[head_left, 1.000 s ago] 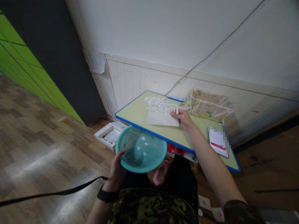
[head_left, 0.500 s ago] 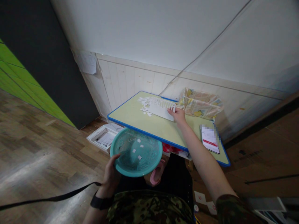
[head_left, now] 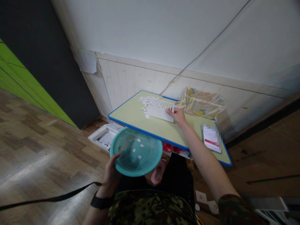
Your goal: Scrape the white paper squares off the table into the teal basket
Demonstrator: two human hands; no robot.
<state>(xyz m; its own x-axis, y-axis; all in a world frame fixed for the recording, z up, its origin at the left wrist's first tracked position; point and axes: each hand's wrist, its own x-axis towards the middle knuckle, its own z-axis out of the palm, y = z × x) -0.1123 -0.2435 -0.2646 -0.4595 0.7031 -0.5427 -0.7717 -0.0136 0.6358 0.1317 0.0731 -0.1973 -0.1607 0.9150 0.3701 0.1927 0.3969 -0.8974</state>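
Observation:
My left hand (head_left: pixel 112 172) grips the near-left rim of a round teal plastic basket (head_left: pixel 152 157), its thumb over the edge. Several small white paper pieces (head_left: pixel 139 157) lie inside it. Out over the table, my right hand (head_left: pixel 177 115) pinches the right end of a white card (head_left: pixel 159 113) with a row of slots cut along its far side. The card lies low over the tabletop, its left end against a heap of small white scraps (head_left: pixel 145 100). Whether it rests flat on the surface I cannot tell.
The pale green table (head_left: pixel 131 114) has a blue edge and stands by the wall. On it are a cloth-lined basket (head_left: pixel 202 104) at the back right and a phone-like item (head_left: pixel 211 140) at the right. A white open box (head_left: pixel 103 137) sits on the floor at left.
The card in my right hand has shifted slightly left and toward me, with scraps bunched at its left end. My left hand and the teal basket have hardly moved.

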